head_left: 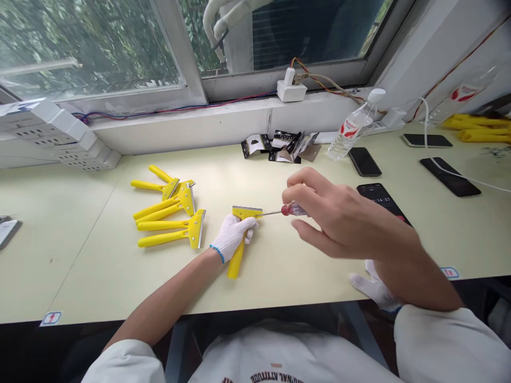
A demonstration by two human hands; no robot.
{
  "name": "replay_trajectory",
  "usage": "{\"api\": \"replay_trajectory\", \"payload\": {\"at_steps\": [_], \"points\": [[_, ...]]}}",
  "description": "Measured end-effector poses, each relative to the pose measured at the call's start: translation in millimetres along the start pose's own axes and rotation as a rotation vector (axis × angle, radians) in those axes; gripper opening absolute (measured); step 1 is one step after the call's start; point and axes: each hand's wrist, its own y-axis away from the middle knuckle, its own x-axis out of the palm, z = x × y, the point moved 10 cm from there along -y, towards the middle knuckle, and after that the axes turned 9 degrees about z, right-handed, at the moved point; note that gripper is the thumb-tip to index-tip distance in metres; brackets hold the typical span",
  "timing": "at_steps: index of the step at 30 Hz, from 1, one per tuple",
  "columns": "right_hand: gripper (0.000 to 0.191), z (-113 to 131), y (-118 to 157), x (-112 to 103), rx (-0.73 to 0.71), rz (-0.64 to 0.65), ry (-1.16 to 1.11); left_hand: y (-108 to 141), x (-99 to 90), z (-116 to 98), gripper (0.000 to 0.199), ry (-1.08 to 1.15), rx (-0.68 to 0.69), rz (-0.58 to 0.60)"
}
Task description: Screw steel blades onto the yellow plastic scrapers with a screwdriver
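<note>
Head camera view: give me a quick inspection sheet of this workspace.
Surface: pale yellow-green desk.
Job's things: yellow plastic scraper with metal blade; three more yellow scrapers lying together leftward; red-handled screwdriver, shaft reaching the held scraper's head.
Clutter: black-and-white card packets, clear plastic water bottle, black smartphones.
Grippers: white-gloved left hand grips the scraper; bare right hand holds the screwdriver.
Cables: white cable; thin coloured wires along the sill.
Surroundings: glass window, white power strip.

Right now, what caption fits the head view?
A bare right hand holds a red-handled screwdriver to a yellow plastic scraper in a white-gloved left hand.
</note>
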Motion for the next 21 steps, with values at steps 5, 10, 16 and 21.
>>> {"api": "replay_trajectory", "payload": {"at_steps": [5,10,16,21], "points": [[0.015,-12.1,4.4,-6.3,0.001,-0.015,-0.046,1.2,1.7,0.1,0.023,-0.022,-0.002,0.022],[0.026,-18.9,-3.0,-6.4,0.064,-0.114,0.025,3.4,3.1,-2.0,0.022,-0.046,-0.023,0.014],[0.023,6.6,8.3,-3.2,-0.053,0.018,0.057,3.7,5.2,-6.0,0.021,-0.042,0.003,0.024],[0.034,-9.8,4.4,-7.6,0.141,-0.065,0.261,1.6,2.7,-1.8,0.021,-0.032,0.006,0.021]]}}
